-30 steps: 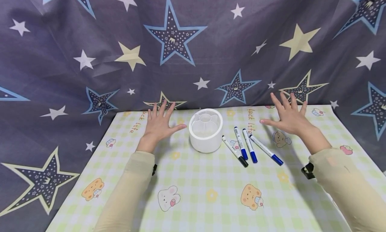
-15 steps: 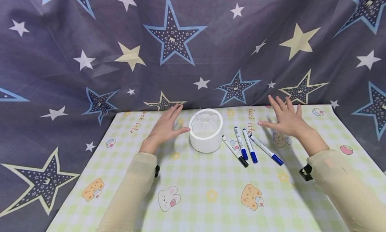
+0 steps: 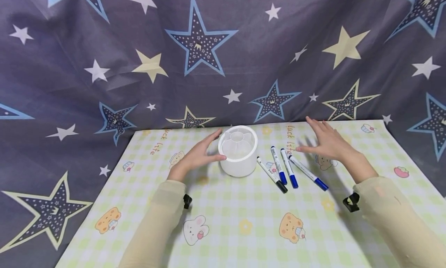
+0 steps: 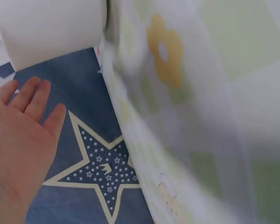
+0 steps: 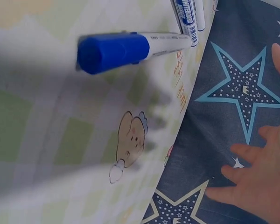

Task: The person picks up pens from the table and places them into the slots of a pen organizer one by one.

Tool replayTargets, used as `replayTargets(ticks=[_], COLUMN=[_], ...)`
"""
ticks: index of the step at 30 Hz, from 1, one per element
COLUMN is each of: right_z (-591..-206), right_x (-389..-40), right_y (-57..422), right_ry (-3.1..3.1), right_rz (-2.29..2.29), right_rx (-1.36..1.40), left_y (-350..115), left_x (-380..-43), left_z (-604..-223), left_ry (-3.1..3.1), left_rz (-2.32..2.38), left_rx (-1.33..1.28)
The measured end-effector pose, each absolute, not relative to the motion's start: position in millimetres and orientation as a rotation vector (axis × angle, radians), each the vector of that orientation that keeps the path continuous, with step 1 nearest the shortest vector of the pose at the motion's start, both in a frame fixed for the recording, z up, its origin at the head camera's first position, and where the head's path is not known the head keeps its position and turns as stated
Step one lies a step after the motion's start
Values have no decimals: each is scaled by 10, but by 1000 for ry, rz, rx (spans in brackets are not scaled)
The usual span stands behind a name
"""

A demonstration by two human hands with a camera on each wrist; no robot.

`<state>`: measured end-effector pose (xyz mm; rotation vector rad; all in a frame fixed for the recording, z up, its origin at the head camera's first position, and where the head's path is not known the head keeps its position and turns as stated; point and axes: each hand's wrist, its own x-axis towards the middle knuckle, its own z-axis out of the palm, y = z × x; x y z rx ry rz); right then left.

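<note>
White divided cup (image 3: 238,168) stood | left hand (image 3: 198,156), right hand (image 3: 329,145) spread, held nothing | clumsy bump could tip it

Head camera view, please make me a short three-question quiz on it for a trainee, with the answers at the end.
1. Multiple choice: which of these is the left hand nearest to?
A) the black-capped marker
B) the white round divided organizer
C) the right sleeve

2. True or false: the black-capped marker stands upright inside the organizer.

3. Count: how many blue-capped whiteboard markers lie on the checked tablecloth?

Key:
1. B.
2. False; the black-capped marker lies on the tablecloth beside the organizer.
3. Three.
</note>
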<state>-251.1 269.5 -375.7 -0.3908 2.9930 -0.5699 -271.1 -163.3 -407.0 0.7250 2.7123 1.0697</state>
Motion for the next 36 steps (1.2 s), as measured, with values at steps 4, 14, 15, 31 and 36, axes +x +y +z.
replayTargets(ticks=[4, 14, 15, 31, 36], right_z=[-3779, -3845, -3852, -3979, -3997], right_x=[-2512, -2474, -2470, -2458, -2448], right_y=[2692, 2701, 2704, 2791, 2803], right_ry=[2916, 2811, 2801, 2623, 2604], right_rz=[-677, -792, -806, -1009, -1021], right_rx=[-433, -403, -405, -409, -425], left_y=[-1591, -1574, -1576, -1598, -1595], left_x=[-2694, -2661, -2662, -2653, -2645], left_z=[-4085, -4090, -4094, -4137, -4141], left_ry=[2667, 2642, 2638, 2669, 2663], left_rz=[1158, 1250, 1257, 1266, 1290], left_rx=[719, 778, 787, 784, 768])
